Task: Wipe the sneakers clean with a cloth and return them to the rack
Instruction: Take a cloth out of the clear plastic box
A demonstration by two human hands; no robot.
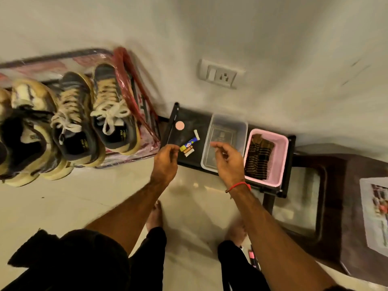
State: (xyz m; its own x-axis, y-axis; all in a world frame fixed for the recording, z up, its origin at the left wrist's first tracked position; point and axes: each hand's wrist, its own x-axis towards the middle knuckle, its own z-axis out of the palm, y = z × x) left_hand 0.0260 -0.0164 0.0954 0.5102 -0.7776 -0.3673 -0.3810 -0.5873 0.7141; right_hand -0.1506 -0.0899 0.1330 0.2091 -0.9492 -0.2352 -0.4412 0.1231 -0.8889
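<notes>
both hands hover empty, left hand [164,158] and right hand [227,159] with fingers loosely curled above the black table [190,122], sneakers [94,114] on the rack [134,66] to the left, so reaching blindly for the cloth [259,157] could knock the small tubes [189,144].

A low black shelf [189,122] stands against the white wall [273,38]. On it sit a clear plastic box [225,131] and, just beside that, a pink basket [281,143] holding dark striped fabric [259,158]. A small blue and yellow tube [190,142] lies near a round pink disc [180,125]. A wall socket [219,74] is mounted above.
</notes>
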